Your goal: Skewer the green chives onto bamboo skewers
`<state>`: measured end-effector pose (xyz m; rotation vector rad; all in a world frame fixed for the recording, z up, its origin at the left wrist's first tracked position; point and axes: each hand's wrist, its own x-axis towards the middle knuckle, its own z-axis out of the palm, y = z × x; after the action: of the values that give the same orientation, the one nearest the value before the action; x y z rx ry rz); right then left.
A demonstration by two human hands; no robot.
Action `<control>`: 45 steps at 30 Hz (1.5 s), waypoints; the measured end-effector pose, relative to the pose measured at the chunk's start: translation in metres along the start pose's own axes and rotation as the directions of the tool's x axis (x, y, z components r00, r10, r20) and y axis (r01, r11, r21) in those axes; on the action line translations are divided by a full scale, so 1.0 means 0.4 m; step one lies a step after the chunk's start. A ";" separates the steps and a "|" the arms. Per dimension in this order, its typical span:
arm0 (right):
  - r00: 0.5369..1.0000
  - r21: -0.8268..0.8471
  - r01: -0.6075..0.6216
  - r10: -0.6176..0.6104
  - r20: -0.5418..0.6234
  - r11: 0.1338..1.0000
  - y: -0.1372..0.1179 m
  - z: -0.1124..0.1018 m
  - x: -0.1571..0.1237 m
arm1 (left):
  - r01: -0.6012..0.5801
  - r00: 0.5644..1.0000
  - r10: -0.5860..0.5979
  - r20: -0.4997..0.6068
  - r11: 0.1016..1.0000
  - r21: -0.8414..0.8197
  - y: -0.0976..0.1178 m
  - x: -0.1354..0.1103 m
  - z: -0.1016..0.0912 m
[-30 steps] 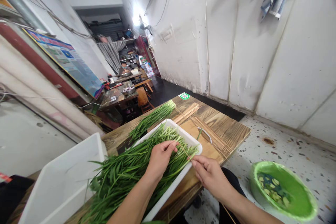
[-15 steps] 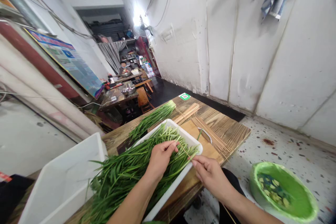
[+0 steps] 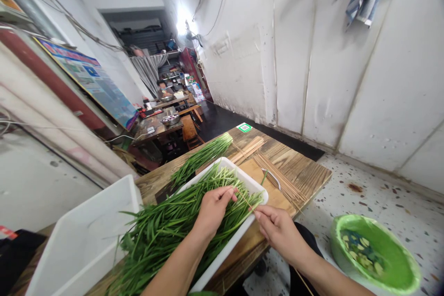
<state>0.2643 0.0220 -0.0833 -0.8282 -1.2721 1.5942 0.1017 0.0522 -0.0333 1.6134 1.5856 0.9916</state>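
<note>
Almost nothing has shifted since the frame half a second ago: both hands keep their pinch, near the middle of the frame. Between them a thin stick [image 3: 245,198] slants from upper left to lower right, its long axis roughly crossing the pale stalk ends below it. Fingertips and thumb of the left hand [image 3: 212,206] close on its upper-left part; the right hand [image 3: 275,223] pinches it farther down, just beside the rim of the white tray [image 3: 248,179]. Whether the stick showing under the right forearm is the same one, I cannot tell. Green stalks [image 3: 163,236] fill the tray, pale ends toward the upper right, leafy tips toward the lower left. Right of the tray, loose sticks [image 3: 277,180] lie on the worktop [image 3: 310,173], pointing toward the lower right.
</note>
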 end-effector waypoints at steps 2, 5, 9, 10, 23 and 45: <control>1.000 -0.005 0.002 -0.002 -0.001 1.000 0.002 -0.001 -0.001 | -0.006 1.000 0.006 0.004 1.000 0.015 0.004 0.000 0.000; 1.000 -0.016 0.003 -0.003 -0.005 1.000 0.007 -0.001 -0.003 | -0.021 1.000 0.021 0.004 0.999 0.030 0.006 -0.001 0.001; 1.000 -0.018 0.017 -0.017 -0.009 1.000 0.010 -0.001 -0.003 | -0.037 0.999 0.037 0.007 0.999 0.038 0.006 -0.002 0.001; 1.000 -0.017 0.020 -0.020 -0.010 1.000 0.009 -0.001 -0.003 | -0.044 0.999 0.043 0.009 0.998 0.038 0.006 -0.003 0.001; 0.998 -0.028 0.034 -0.035 -0.057 0.999 -0.002 0.013 0.017 | -0.175 0.984 0.169 0.059 0.977 0.125 -0.004 -0.011 0.009; 0.995 0.157 -0.020 0.035 -0.091 0.987 0.010 -0.008 0.008 | -0.246 0.963 0.244 0.117 0.616 0.749 -0.024 0.009 0.011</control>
<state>0.2650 0.0260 -0.0876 -0.8153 -1.0593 1.6347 0.1008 0.0567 -0.0436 2.4522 1.9560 0.4175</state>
